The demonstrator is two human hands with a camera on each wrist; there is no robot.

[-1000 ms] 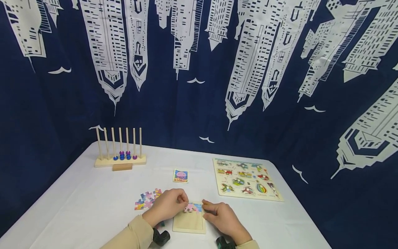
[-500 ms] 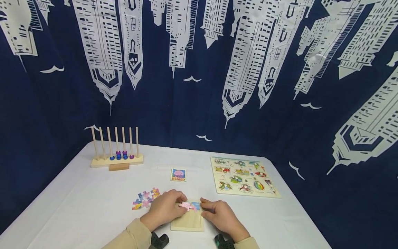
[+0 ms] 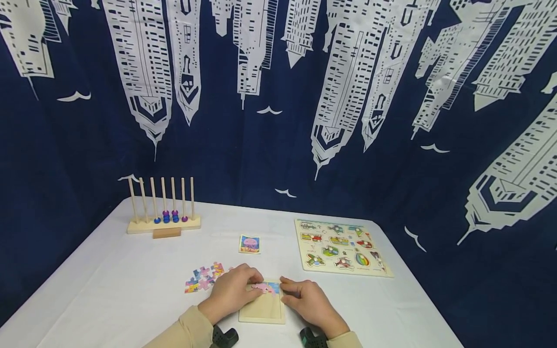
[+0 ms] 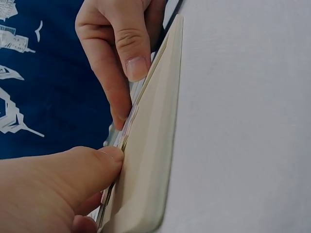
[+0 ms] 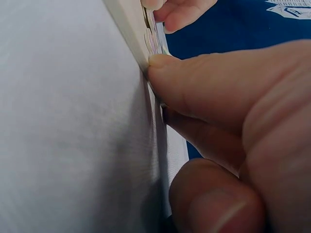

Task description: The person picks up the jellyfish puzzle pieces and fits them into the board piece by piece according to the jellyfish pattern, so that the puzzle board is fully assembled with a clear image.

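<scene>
A shallow wooden puzzle tray (image 3: 262,311) lies in front of me in the head view. Pink and blue jigsaw pieces (image 3: 271,287) fill part of its far end. My left hand (image 3: 235,292) is over the tray's far left corner, thumb and fingers pinching a pink jigsaw piece (image 3: 257,286) down among them. In the left wrist view the thumb presses at the tray's inner edge, and the piece shows only as a thin edge. My right hand (image 3: 309,302) grips the tray's right rim near the far corner, thumb on the near side, fingers curled beyond.
Loose jigsaw pieces (image 3: 204,278) lie left of the left hand. A small picture card (image 3: 250,244) is beyond the tray. A bead counting rack (image 3: 164,224) with a wooden block (image 3: 167,233) stands back left. A vehicle peg puzzle board (image 3: 344,249) lies back right.
The pink piece in my left hand has come down flatter into the far end of the tray, with the left thumb lower over it. My right hand keeps its grip on the rim.
</scene>
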